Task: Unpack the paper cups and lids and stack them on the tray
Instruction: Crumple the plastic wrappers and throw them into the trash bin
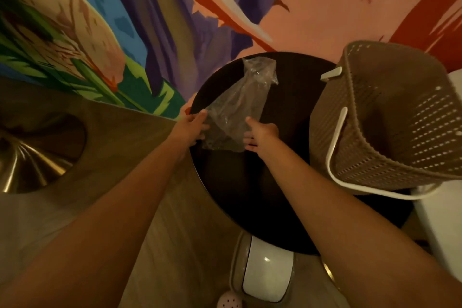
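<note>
A clear plastic bag point(237, 107), thin, crinkled and glinting along its creases, lies as a long limp sleeve on a round black surface point(250, 195) that is smooth and matte. The bag runs from a bunched far end near the surface's back edge to a wider near end between the two hands; whether anything is inside cannot be made out through the film. The left hand point(192, 127) grips the bag's near left corner, thumb lying on top of the plastic and fingers curled beneath it, dimly visible through the film. The right hand point(261, 135) holds the near right corner, thumb raised against the edge and fingers reaching under the plastic. At the right rim of the black surface stands a brown basket point(375, 132), rounded-rectangular, its plastic walls pierced by rows of small holes, with a thin white handle point(335, 147) looped down its near side. Behind everything is a painted wall point(100, 32) in flat patches of pink, purple, blue and green. Below the black surface sits a glossy white rounded object point(267, 272).
</note>
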A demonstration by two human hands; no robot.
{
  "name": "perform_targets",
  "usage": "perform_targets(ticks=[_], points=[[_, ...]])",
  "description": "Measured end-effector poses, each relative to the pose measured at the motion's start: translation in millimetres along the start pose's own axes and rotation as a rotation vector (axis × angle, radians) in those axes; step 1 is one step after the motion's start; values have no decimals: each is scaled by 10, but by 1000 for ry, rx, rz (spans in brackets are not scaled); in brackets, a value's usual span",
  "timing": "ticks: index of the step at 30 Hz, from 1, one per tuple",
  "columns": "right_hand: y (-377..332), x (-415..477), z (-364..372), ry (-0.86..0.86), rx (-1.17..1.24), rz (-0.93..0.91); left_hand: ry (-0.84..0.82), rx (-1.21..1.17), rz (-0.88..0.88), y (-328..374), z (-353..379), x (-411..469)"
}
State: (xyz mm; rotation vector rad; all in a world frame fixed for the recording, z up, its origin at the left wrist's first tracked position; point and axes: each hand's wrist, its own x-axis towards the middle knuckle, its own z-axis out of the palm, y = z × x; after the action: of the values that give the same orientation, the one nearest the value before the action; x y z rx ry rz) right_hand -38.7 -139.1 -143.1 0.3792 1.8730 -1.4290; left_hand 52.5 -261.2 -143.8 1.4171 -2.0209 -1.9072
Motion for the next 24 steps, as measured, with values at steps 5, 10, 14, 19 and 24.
perform_targets(ticks=[5,10,14,19,24], points=[[-80,-138,-57,-31,-102,-108,-96,-63,-82,92,28,-113],[21,-637,-321,-135,-387,-308,-435,-150,-214,11,-249,-378],[185,-996,-529,-243,-397,-369,-474,-151,-240,-30,-298,-659],[205,-1343,-791,-315,-455,-490,-431,-190,-153,174,-180,-1080],[72,-1634,-1118,-371,-478,-516,-442,-339,-6,530,52,-1532]])
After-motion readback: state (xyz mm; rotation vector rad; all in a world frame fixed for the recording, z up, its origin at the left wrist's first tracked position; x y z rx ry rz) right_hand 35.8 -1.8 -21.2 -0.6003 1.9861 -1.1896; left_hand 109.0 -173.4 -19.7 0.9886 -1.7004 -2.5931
